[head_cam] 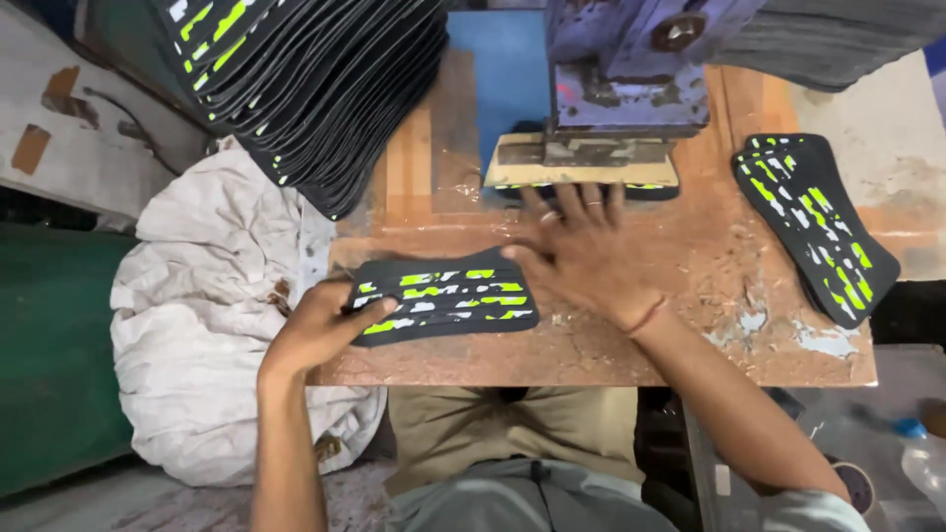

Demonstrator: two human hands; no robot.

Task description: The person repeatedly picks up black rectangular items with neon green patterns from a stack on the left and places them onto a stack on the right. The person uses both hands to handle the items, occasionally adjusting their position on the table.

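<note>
A small stack of black pieces (445,296) lies on the counter (631,345) between the hands: left hand (325,325) grips its edge, right hand (581,251) rests spread flat beside it.

— What is sitting around the work spot?

— A worn brown desk (709,345) is filling the middle, its surface chipping pale in patches. A crumpled white cloth (212,315) is hanging off its left edge.

— And beyond that?

— A green panel (54,355) is standing at the left, under a scuffed grey wall (69,118). Dusty grey floor (168,502) is showing below. Soft, even light is falling everywhere.
</note>
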